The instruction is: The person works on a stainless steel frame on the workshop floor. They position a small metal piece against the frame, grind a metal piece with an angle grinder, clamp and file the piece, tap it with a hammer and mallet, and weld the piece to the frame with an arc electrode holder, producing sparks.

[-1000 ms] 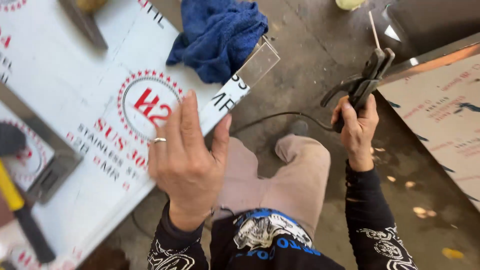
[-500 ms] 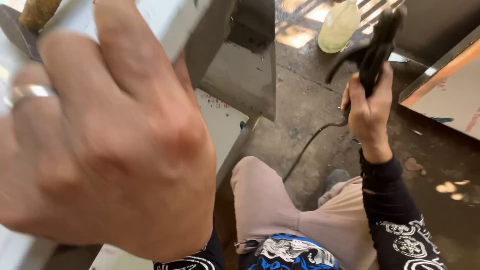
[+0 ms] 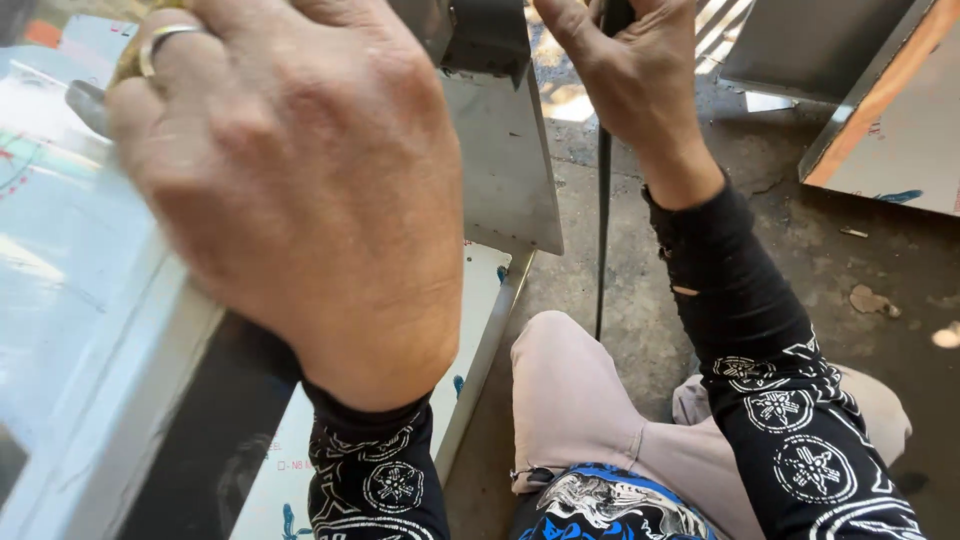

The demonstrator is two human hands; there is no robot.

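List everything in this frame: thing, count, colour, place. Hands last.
metal sheet: one, pale and shiny with red markings, far left under the left hand
metal plate: one, grey, upright at centre
dark block: one, dark grey, top centre above the plate
cable: one, black, hanging down from the right hand
leaning panel: one, grey with an orange edge, upper right
concrete floor: grey, right half, with small scraps
ring: one, silver, on a left-hand finger
left hand: close to the camera, gripping the sheet's edge
right hand: top centre, closed on a dark tool handle
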